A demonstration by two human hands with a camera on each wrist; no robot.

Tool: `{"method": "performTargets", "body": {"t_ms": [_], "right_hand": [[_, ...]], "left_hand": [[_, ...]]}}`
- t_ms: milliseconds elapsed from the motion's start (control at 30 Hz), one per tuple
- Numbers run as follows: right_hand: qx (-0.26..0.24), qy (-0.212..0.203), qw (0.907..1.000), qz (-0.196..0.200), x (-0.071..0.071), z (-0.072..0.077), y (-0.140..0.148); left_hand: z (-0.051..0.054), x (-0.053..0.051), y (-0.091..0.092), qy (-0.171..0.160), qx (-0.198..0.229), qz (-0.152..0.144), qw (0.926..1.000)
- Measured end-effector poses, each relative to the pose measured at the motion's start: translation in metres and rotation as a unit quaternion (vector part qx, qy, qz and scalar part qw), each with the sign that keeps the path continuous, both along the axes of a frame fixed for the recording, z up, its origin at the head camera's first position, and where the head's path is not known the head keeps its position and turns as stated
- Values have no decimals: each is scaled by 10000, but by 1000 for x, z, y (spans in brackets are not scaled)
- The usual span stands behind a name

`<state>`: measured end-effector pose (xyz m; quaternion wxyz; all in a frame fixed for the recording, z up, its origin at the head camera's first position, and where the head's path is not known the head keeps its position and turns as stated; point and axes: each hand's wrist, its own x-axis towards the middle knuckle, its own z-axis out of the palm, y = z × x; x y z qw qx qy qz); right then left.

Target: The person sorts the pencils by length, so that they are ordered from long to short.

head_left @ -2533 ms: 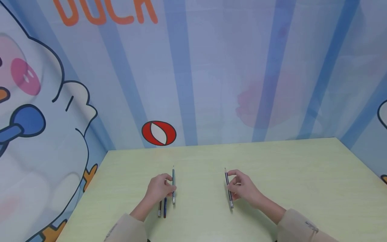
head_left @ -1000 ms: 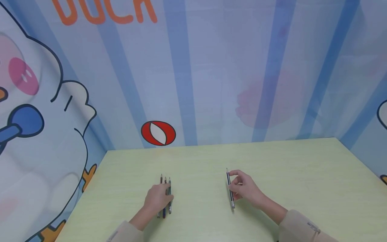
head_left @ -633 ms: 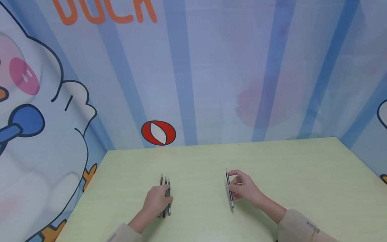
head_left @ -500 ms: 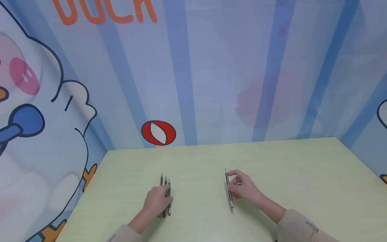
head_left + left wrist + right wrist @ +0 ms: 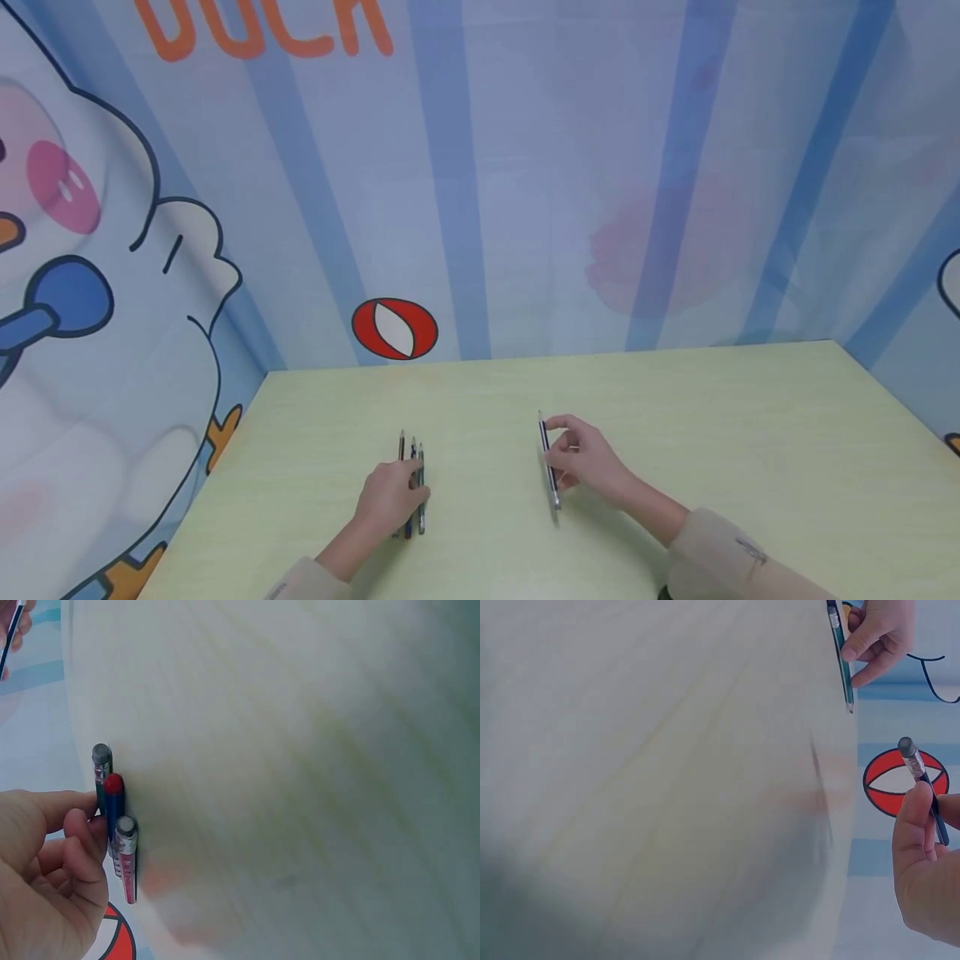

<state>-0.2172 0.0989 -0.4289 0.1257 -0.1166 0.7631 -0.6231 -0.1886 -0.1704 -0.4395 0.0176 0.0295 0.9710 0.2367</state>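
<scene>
Three pencils lie side by side on the table under my left hand (image 5: 388, 497). The green pencil (image 5: 422, 521) is on the right, with my thumb against its outer side. Between it and the reddish pencil (image 5: 128, 874) is the blue pencil (image 5: 114, 801), which has a red end. My left fingers curl at the row and partly cover it in the head view. My right hand (image 5: 591, 462) pinches a dark striped pencil (image 5: 547, 442) between thumb and fingers, tip pointing away. A shadow beneath shows that pencil raised off the table; its grey eraser (image 5: 906, 745) appears in the right wrist view.
The pale yellow table (image 5: 697, 433) runs back to a blue striped backdrop (image 5: 517, 208). The backdrop carries printed cartoon figures and a red and white oval (image 5: 395, 329). Bare tabletop lies between the two hands.
My left hand has set the green pencil beside the other two and stayed there. Lately my right hand has moved left with its pencil, toward the row.
</scene>
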Motion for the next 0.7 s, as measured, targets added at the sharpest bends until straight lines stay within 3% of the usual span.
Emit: {"method": "performTargets", "body": {"t_ms": [367,533,700], "right_hand": [[-120,-112,9999,-48,-10,5,-36],[-289,-239,9993,-29,-6,14,-53],[-368,-262,9990,-12,-12,6,-69]], "left_hand": [[0,0,0,-80,59,28,9999],[0,0,0,-83,-14,32,10000],[0,0,0,-126,-6,65,9999]]}}
